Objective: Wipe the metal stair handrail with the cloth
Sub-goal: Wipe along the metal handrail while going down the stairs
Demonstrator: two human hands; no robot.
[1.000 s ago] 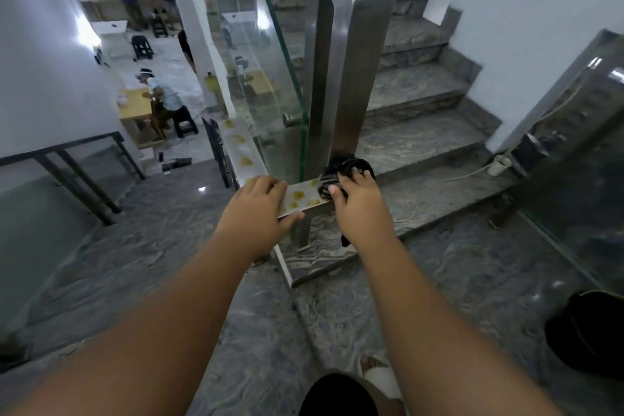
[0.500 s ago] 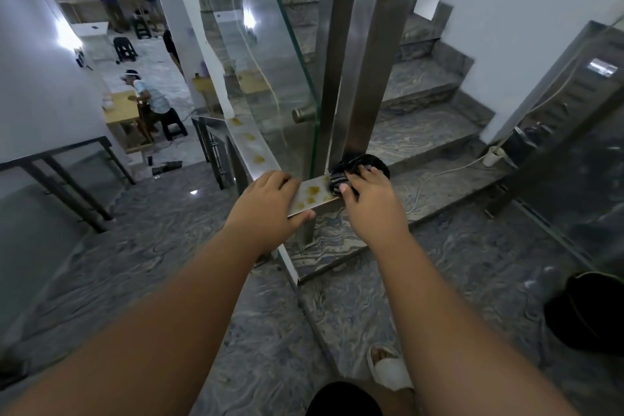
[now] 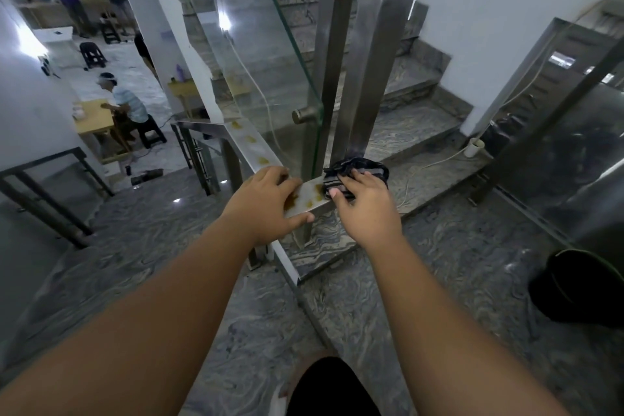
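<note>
Pressing down with spread fingers, the right hand (image 3: 366,204) is pinning a bunched dark striped cloth (image 3: 358,172) flat against the end of the brushed stainless-steel flat-topped handrail (image 3: 312,194), right where the rail is meeting the tall square steel newel post (image 3: 368,78) — the fingers are lying open over the fabric rather than closing round it. Meanwhile the left hand (image 3: 266,204) is wrapping over the rail just beside it, thumb under the near edge, clamping on for support. Yellow-brown smears (image 3: 314,194) are showing on the metal between the two hands, and more are dotting the sloping stretch (image 3: 251,140) running down beside the clear glass panel (image 3: 256,61). Being soft and light, the cloth is likely giving under the palm (it will probably bunch or slip on such smooth steel), so a firm, flat press over its middle seems the better hold. As for the rail — rigid and fixed — it looks to be taking any pressure without shifting.
</note>
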